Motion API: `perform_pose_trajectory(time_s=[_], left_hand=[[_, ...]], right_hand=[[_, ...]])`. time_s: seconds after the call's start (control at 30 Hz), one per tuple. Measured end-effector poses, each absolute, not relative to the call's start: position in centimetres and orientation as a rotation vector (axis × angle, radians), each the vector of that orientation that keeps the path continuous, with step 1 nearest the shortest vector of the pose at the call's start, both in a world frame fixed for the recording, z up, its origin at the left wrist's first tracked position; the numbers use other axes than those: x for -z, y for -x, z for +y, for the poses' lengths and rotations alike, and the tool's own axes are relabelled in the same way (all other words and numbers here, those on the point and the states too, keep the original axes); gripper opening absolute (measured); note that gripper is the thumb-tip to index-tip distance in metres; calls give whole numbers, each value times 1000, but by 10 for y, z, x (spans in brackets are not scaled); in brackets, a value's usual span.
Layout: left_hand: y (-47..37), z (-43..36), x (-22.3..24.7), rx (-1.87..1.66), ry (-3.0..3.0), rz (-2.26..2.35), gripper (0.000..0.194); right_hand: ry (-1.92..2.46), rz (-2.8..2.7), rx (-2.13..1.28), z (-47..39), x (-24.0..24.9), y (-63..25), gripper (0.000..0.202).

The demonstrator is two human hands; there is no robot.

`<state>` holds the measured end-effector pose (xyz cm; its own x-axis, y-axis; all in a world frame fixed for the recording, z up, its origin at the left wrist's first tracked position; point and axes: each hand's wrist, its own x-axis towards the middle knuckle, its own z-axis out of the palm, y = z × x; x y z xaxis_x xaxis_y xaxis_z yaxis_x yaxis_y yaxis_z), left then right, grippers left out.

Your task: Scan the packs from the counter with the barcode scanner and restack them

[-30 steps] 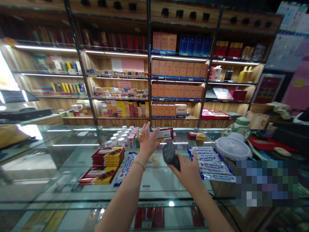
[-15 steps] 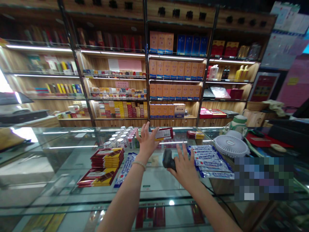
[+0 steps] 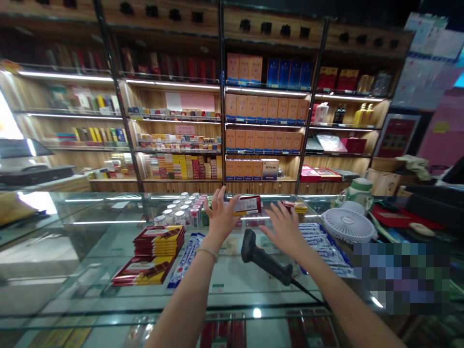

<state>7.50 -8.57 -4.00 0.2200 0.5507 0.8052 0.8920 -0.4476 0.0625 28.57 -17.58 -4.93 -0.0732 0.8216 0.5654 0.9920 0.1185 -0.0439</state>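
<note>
My left hand (image 3: 222,215) grips the left end of a chocolate bar (image 3: 250,205) in a dark red and yellow wrapper, its barcode side towards me. My right hand (image 3: 284,227) has its fingers spread and holds nothing. It is just above the black handheld barcode scanner (image 3: 268,263), which lies on the glass counter with its cable running right. Beyond my right fingers is a small pile of chocolate bars (image 3: 297,208). Left of my left forearm are more stacked chocolate bars (image 3: 163,241) and blue-and-white packets (image 3: 186,261).
Jars with white lids (image 3: 179,217) stand behind the stacked bars. More blue-and-white packets (image 3: 326,249) lie under and beside my right wrist. A white fan (image 3: 348,224) and a green-topped jug (image 3: 358,188) are on the right. Lit shelves of boxes (image 3: 266,108) fill the back.
My right hand has let go of the scanner, now lying on the counter, and has moved up and forward with open fingers. My left hand keeps the chocolate bar in about the same place.
</note>
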Motion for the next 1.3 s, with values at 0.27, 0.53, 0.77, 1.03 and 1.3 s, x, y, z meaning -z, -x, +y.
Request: perform_pose_trajectory(time_s=[0.27, 0.53, 0.77, 1.03, 1.3], left_hand=[[-74, -86, 42, 1076, 2081, -1321, 72], [-79, -91, 42, 1001, 2131, -1283, 70], [-84, -92, 40, 979, 2162, -1272, 72], [-85, -95, 34, 926, 2175, -1335, 85], [-101, -109, 27, 1128, 2212, -1333, 40]], right_hand=[[1608, -1955, 501, -103, 66, -322, 70], [1503, -1915, 530, -100, 79, -317, 68], [1411, -1905, 487, -110, 74, -326, 60], [1191, -1875, 387, -118, 71, -325, 65], [1145, -1725, 642, -124, 62, -325, 61]])
